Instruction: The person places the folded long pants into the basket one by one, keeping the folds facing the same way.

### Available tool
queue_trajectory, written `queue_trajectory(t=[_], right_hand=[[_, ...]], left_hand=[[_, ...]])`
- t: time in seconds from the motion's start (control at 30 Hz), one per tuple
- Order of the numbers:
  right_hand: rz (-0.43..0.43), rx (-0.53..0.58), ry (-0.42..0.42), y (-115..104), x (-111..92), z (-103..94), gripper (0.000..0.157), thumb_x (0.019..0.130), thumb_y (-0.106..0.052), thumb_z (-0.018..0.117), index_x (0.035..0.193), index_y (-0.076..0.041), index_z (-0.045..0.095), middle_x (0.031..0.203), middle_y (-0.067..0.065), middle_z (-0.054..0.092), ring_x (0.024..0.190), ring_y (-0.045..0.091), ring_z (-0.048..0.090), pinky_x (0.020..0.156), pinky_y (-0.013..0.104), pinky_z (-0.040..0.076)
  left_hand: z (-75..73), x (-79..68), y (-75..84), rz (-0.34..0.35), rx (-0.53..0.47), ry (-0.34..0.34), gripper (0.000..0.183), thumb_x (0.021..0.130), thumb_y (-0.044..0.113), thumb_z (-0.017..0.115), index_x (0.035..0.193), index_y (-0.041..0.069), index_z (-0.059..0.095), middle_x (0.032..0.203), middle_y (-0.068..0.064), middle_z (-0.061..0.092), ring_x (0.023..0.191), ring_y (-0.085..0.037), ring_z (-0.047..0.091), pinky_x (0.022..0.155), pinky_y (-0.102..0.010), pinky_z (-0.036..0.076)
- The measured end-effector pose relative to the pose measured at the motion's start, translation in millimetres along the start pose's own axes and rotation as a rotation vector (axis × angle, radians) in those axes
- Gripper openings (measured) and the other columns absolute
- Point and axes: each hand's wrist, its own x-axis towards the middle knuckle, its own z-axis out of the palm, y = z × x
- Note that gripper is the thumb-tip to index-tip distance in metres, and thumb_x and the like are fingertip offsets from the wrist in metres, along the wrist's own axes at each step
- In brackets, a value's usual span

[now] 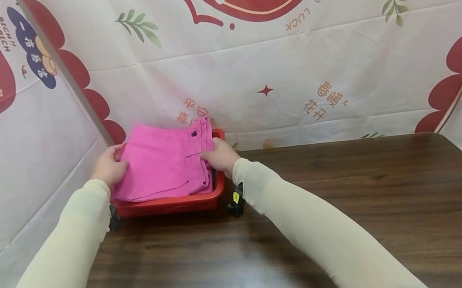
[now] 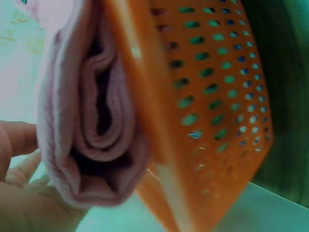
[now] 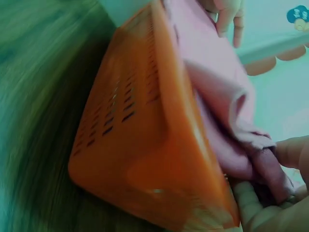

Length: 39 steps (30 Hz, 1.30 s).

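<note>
Folded pink pants [image 1: 158, 160], with a dark button by the waistband, lie in and over a red basket [image 1: 168, 206]. My left hand [image 1: 110, 168] grips their left edge, thumb on top. At the waistband end, my right hand [image 1: 220, 157] pinches the layers between thumb and fingers. The left wrist view shows the rolled fold of the pants [image 2: 96, 121] above the perforated basket wall [image 2: 207, 96], with the left fingers [image 2: 19, 140] against the cloth. In the right wrist view the right hand [image 3: 277, 208] holds the cloth's corner beside the basket rim.
The basket stands on a dark wooden table [image 1: 317, 231], near its back left corner. A printed white cloth [image 1: 274, 71] hangs behind the table, and another cloth wall [image 1: 34, 160] runs along the left side.
</note>
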Motion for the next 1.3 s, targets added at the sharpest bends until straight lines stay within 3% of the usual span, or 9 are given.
queue_trajectory(t=[0.17, 0.27, 0.4, 0.5, 0.67, 0.77, 0.87, 1.0, 1.3], right_hand=[[-0.034, -0.197, -0.01, 1.2, -2.9, 0.1, 0.037, 0.098, -0.017, 0.061, 0.132, -0.006, 0.051, 0.117, 0.008, 0.059, 0.101, 0.02, 0.054, 0.098, 0.037, 0.049], [-0.04, -0.26, -0.016, 0.6, -4.9, 0.4, 0.034, 0.099, -0.019, 0.06, 0.13, -0.007, 0.052, 0.115, 0.008, 0.059, 0.099, 0.02, 0.055, 0.097, 0.037, 0.05], [-0.046, -0.304, 0.002, -0.6, -8.6, 0.9, 0.034, 0.098, -0.019, 0.059, 0.129, -0.006, 0.052, 0.111, 0.007, 0.059, 0.095, 0.02, 0.056, 0.089, 0.034, 0.053], [-0.099, -0.336, 0.02, -0.8, -11.8, 0.6, 0.036, 0.096, -0.015, 0.06, 0.13, -0.004, 0.051, 0.11, 0.009, 0.06, 0.093, 0.022, 0.058, 0.082, 0.033, 0.055], [-0.237, -0.487, 0.077, -3.1, -18.9, -1.0, 0.042, 0.096, -0.015, 0.062, 0.135, -0.001, 0.054, 0.132, 0.014, 0.053, 0.118, 0.024, 0.052, 0.101, 0.038, 0.047], [-0.293, -0.601, 0.082, -4.5, -23.8, -0.9, 0.039, 0.096, -0.018, 0.062, 0.132, -0.002, 0.059, 0.135, 0.012, 0.052, 0.119, 0.023, 0.051, 0.104, 0.039, 0.044], [-0.339, -0.703, 0.024, -5.0, -26.6, 1.8, 0.032, 0.096, -0.02, 0.063, 0.123, -0.004, 0.064, 0.12, 0.01, 0.059, 0.102, 0.022, 0.056, 0.094, 0.037, 0.05], [-0.356, -0.87, -0.072, -3.5, -26.7, 8.2, 0.04, 0.095, -0.03, 0.064, 0.126, -0.005, 0.062, 0.112, 0.008, 0.06, 0.098, 0.02, 0.055, 0.093, 0.037, 0.05], [-0.302, -1.038, -0.193, -7.4, -26.2, 22.0, 0.063, 0.09, -0.042, 0.069, 0.143, -0.011, 0.052, 0.131, 0.008, 0.058, 0.118, 0.022, 0.054, 0.105, 0.039, 0.043]], left_hand=[[2.3, -4.0, -8.1, -0.079, 0.081, -0.115, 0.057, 0.091, 0.005, 0.048, 0.146, -0.008, 0.038, 0.14, -0.035, 0.042, 0.126, -0.046, 0.04, 0.103, -0.055, 0.039], [2.1, -6.9, -9.6, -0.101, 0.133, -0.18, 0.059, 0.091, 0.009, 0.053, 0.146, -0.007, 0.038, 0.141, -0.036, 0.039, 0.119, -0.045, 0.04, 0.096, -0.052, 0.043], [4.6, -10.3, -8.4, -0.06, 0.261, -0.229, 0.06, 0.091, 0.014, 0.056, 0.144, -0.008, 0.039, 0.137, -0.036, 0.042, 0.113, -0.045, 0.043, 0.095, -0.054, 0.043], [7.7, -11.4, -9.0, -0.022, 0.336, -0.231, 0.057, 0.091, 0.015, 0.057, 0.14, -0.01, 0.043, 0.136, -0.037, 0.044, 0.116, -0.047, 0.046, 0.101, -0.058, 0.039], [11.5, -12.9, -10.5, 0.049, 0.418, -0.158, 0.049, 0.088, 0.016, 0.063, 0.129, -0.01, 0.054, 0.128, -0.034, 0.054, 0.117, -0.05, 0.049, 0.101, -0.059, 0.039], [13.6, -16.4, -4.9, 0.098, 0.453, -0.103, 0.038, 0.085, 0.017, 0.065, 0.114, -0.008, 0.061, 0.112, -0.029, 0.063, 0.104, -0.045, 0.055, 0.094, -0.058, 0.044], [15.1, -21.4, 6.8, 0.079, 0.449, -0.149, 0.038, 0.086, 0.027, 0.067, 0.107, -0.004, 0.061, 0.103, -0.022, 0.065, 0.097, -0.039, 0.056, 0.089, -0.054, 0.047], [16.8, -27.4, 21.6, 0.012, 0.441, -0.29, 0.056, 0.086, 0.043, 0.069, 0.116, -0.003, 0.057, 0.107, -0.02, 0.062, 0.1, -0.036, 0.055, 0.089, -0.051, 0.048], [16.9, -20.3, 17.9, -0.093, 0.408, -0.425, 0.075, 0.081, 0.052, 0.076, 0.129, 0.001, 0.05, 0.118, -0.019, 0.057, 0.109, -0.037, 0.051, 0.088, -0.052, 0.05]])
